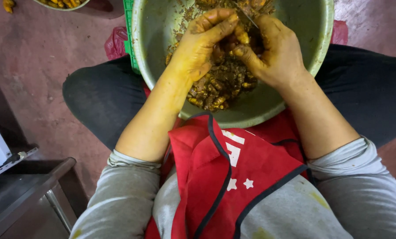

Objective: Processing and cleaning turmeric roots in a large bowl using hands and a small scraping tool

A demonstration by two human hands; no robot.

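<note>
Reddish floor [38,57] is filling the left and upper corners of the frame, with a metal cabinet [25,199] sitting at the lower left. A big metal bowl [304,26] is resting at top centre between the person's dark-trousered knees [100,97], and a heap of brown peelings and yellow root pieces [220,84] is lying in its middle. A green crate [128,26] is showing just left of the bowl, touching its edge, and red plastic [116,42] is peeking out beside it.

Both hands are working over the heap, stained yellow. The left hand [202,48] is curling its fingers [215,20] around a small yellow root [242,35], clamped on it from the left. The right hand [277,48] is closing on a thin knife [246,17], whose blade is slanting toward the root near the top of the frame; its thumb is pressing against the root. The two hands are touching each other.

A red apron [233,177] is bunching at lower centre over grey sleeves [122,194]. Another bowl [61,4] with yellow pieces is sitting at the upper left edge.
</note>
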